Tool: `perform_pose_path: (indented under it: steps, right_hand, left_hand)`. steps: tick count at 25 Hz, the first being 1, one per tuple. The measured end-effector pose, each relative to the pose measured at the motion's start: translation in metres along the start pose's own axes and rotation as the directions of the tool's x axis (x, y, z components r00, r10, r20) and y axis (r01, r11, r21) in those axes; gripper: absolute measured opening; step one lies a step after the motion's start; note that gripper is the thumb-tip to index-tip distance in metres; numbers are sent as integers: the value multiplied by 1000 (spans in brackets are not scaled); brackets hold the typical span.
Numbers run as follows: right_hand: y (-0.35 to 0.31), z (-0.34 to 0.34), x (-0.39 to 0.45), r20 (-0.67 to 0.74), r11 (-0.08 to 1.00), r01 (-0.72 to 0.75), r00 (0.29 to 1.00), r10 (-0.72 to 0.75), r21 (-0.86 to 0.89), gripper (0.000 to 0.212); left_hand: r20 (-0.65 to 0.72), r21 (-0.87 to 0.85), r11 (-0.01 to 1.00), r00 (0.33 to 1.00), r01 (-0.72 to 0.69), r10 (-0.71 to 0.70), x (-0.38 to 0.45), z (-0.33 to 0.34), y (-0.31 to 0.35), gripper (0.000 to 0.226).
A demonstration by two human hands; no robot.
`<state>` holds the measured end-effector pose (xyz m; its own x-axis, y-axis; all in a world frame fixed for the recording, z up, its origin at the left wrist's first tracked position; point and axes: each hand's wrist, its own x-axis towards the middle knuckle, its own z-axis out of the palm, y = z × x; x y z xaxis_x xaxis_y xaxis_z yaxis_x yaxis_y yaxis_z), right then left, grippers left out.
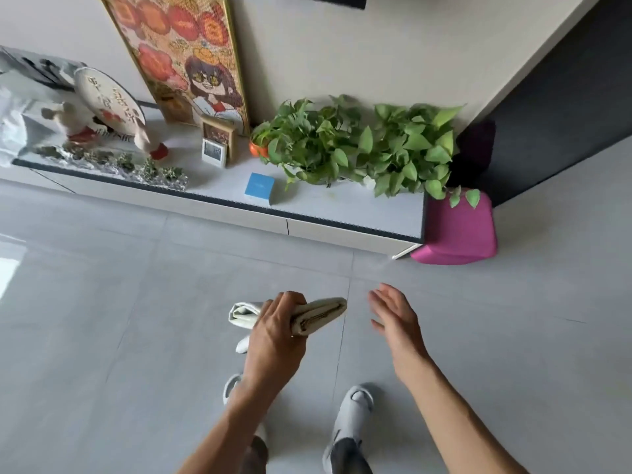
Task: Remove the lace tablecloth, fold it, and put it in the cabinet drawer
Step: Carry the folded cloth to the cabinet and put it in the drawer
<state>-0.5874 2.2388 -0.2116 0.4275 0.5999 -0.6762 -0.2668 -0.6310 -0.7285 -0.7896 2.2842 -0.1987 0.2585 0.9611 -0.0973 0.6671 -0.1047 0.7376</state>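
Grey tile floor (136, 336), low cabinet (342, 234) against wall, drawer fronts closed. Cabinet top carries two leafy plants (359, 145), blue box (260, 188). Left hand (277, 333) grips folded lace tablecloth (318, 314) above floor. Right hand (396, 319) empty, fingers straight, just beside tablecloth.

Folded cream lace tablecloth (301, 318) gripped in left hand (273, 336), above grey tiled floor (119, 302); right hand (396, 319) just to its right, apart. Low white cabinet (325, 230) ahead. On top, L to R: small blue box (260, 188), green leafy potted plants (359, 145). Magenta plastic stool (458, 230) at cabinet's R end.
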Motion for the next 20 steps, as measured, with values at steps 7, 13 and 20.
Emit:
perform_pose_path:
  steps: [7,13,20]
  right_hand:
    - [152,43,226,18,986,-98,995,96,137,59]
    - [229,52,394,-21,952,-107,993,118,288,68]
    - [260,85,520,38,692,-95,995,97,715,76]
  left_hand:
    - [91,75,982,982,-172,165,85,144,-202,38]
    - [106,-83,980,976,-182,190,138,234,-279,31]
    - [136,-184,943,943,-277,304,186,281,-308,35]
